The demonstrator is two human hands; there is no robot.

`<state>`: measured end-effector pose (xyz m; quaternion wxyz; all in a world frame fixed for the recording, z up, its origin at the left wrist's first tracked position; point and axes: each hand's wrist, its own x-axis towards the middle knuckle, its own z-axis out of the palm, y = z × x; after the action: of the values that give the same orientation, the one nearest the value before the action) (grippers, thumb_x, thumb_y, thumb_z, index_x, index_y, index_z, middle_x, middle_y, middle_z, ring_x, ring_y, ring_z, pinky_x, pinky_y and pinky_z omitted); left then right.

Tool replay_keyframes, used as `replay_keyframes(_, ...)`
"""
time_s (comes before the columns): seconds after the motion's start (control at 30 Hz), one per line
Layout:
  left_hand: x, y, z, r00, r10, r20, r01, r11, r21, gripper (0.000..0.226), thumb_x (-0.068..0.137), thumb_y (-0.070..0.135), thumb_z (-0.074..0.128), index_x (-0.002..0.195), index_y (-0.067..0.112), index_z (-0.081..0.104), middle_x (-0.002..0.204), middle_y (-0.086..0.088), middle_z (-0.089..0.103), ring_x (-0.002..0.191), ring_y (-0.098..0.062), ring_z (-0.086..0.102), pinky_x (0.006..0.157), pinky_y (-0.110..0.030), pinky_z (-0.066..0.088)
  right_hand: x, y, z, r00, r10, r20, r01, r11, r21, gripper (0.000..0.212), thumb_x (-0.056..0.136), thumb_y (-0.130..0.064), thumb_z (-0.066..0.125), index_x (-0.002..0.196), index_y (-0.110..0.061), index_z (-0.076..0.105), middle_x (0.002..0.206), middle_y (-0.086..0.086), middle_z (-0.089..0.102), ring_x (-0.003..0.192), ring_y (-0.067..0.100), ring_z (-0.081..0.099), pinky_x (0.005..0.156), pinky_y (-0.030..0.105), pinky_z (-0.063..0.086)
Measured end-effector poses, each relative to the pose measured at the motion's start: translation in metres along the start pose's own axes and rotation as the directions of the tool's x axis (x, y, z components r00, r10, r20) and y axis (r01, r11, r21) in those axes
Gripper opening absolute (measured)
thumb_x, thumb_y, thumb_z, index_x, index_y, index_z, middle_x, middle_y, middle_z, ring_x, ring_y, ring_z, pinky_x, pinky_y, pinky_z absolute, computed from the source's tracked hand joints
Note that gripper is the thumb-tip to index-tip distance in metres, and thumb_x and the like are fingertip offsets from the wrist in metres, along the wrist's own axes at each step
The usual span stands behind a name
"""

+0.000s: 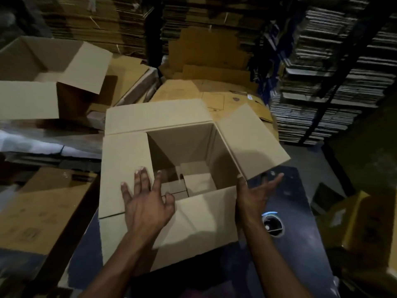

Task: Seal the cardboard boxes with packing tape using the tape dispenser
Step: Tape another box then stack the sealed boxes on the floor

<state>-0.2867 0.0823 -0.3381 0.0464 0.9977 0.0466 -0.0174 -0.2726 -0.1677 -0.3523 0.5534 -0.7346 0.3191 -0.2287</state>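
Centrally, an open box [171, 160] fills the middle of the frame, standing on a dark table [300, 233]; its four flaps are unfolded, the far flap [159, 116] and left flap [124, 168] lying nearly flat, the right flap [251, 143] tilted up and outward, the near flap [199, 216] hanging toward the viewer; smaller cardboard pieces [193, 183] lie on the box floor. Upper frame: stacks of flattened cardboard [322, 72] rise along the background and right side; upper left: a second open box [47, 67] rests on more cardboard. Lower middle: the left hand [146, 201] lies with fingers spread and nearly straight on the left flap at the edge of the opening, gripping nothing; the right hand [255, 194], at centre right, is held palm-up with fingers extended beneath the near corner of the right flap, its thumb beside the box corner, nothing enclosed. Lower right: a tape roll [272, 224], round with a dark hollow, sits on the table just beside the right wrist.
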Motion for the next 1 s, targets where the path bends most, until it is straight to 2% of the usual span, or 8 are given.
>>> replay_keyframes(0.13, 0.001, -0.002, 0.002, 1.000, 0.010, 0.027, -0.011, 1.000, 0.013, 0.080, 0.090, 0.059, 0.016, 0.166, 0.032, 0.017, 0.174, -0.015, 0.002, 0.162, -0.029, -0.002, 0.126, -0.061, -0.001, -0.023, 0.002, -0.002, 0.971, -0.210, 0.115, 0.205, 0.977, 0.055, 0.106, 0.087, -0.020, 0.079, 0.162, -0.043, 0.008, 0.148, -0.012, 0.049, 0.135, 0.004, 0.048, 0.099, 0.005, 0.034)
replay_keyframes(0.3, 0.002, -0.003, 0.004, 0.999, 0.013, 0.032, -0.014, 1.000, 0.012, 0.078, 0.091, 0.057, 0.018, 0.164, 0.033, 0.026, 0.174, -0.015, 0.003, 0.162, -0.029, -0.001, 0.126, -0.061, -0.001, -0.011, 0.026, -0.011, 0.704, -0.531, 0.472, 0.686, 0.681, -0.257, 0.070, 0.086, -0.056, 0.062, 0.148, -0.026, 0.052, 0.161, -0.002, 0.040, 0.149, 0.023, 0.035, 0.117, 0.055, 0.034)
replay_keyframes(0.43, 0.004, -0.002, 0.003, 0.999, 0.011, 0.046, -0.012, 1.000, 0.013, 0.077, 0.090, 0.057, 0.020, 0.163, 0.034, 0.029, 0.174, -0.016, 0.006, 0.161, -0.030, 0.002, 0.126, -0.063, 0.001, -0.004, 0.013, -0.031, 0.460, -0.283, 0.842, 0.868, 0.345, -0.358, 0.127, 0.065, -0.103, 0.043, 0.165, -0.032, 0.009, 0.173, 0.005, -0.008, 0.159, 0.025, -0.009, 0.125, 0.061, 0.001)
replay_keyframes(0.6, 0.004, -0.002, 0.004, 0.995, 0.006, 0.104, -0.006, 1.000, 0.005, 0.074, 0.091, 0.057, 0.021, 0.160, 0.034, 0.034, 0.174, -0.018, 0.005, 0.161, -0.032, 0.001, 0.125, -0.065, 0.000, -0.003, -0.005, -0.047, 0.282, -0.012, 0.959, 0.955, 0.102, -0.280, 0.167, 0.037, -0.107, 0.055, 0.155, -0.030, -0.033, 0.161, 0.012, -0.042, 0.148, 0.033, -0.040, 0.114, 0.074, -0.017)
replay_keyframes(0.73, 0.007, -0.003, -0.012, 0.976, 0.041, 0.215, -0.035, 0.999, -0.034, 0.065, 0.101, 0.058, 0.032, 0.161, 0.034, 0.033, 0.173, -0.020, 0.001, 0.161, -0.036, -0.002, 0.125, -0.067, 0.004, 0.007, -0.025, -0.045, 0.238, 0.161, 0.958, 0.957, 0.128, -0.259, 0.162, 0.045, -0.093, 0.071, 0.153, -0.034, -0.035, 0.163, 0.006, -0.039, 0.151, 0.030, -0.034, 0.117, 0.073, -0.010)
replay_keyframes(0.83, 0.005, 0.000, -0.055, 0.925, 0.098, 0.366, -0.082, 0.995, -0.059, 0.067, 0.095, 0.074, 0.045, 0.148, 0.032, 0.050, 0.161, -0.020, 0.038, 0.147, -0.039, 0.038, 0.115, -0.057, 0.038, 0.021, -0.062, -0.046, 0.158, 0.312, 0.937, 0.924, 0.287, -0.251, 0.156, 0.042, -0.093, 0.073, 0.162, -0.039, -0.012, 0.169, -0.011, -0.017, 0.156, 0.019, -0.020, 0.124, 0.064, -0.001)
replay_keyframes(0.9, -0.005, 0.003, -0.093, 0.862, 0.140, 0.488, -0.094, 0.989, -0.116, 0.080, 0.079, 0.095, 0.046, 0.119, 0.030, 0.070, 0.126, -0.005, 0.067, 0.111, -0.027, 0.064, 0.095, -0.044, 0.054, 0.034, -0.094, -0.048, 0.117, 0.384, 0.916, 0.839, 0.456, -0.298, 0.143, 0.040, -0.092, 0.075, 0.161, -0.044, 0.018, 0.167, -0.021, 0.020, 0.157, 0.013, 0.013, 0.127, 0.049, 0.018)
replay_keyframes(1.0, -0.020, -0.002, -0.143, 0.772, 0.256, 0.582, -0.167, 0.965, -0.203, 0.109, 0.050, 0.114, 0.036, 0.106, 0.030, 0.078, 0.106, 0.008, 0.074, 0.094, -0.013, 0.069, 0.089, -0.042, 0.058, 0.053, -0.131, -0.040, -0.052, 0.392, 0.919, 0.673, 0.693, -0.258, 0.080, 0.067, -0.067, 0.084, 0.136, -0.032, 0.066, 0.130, -0.012, 0.070, 0.123, 0.012, 0.064, 0.104, 0.026, 0.047)
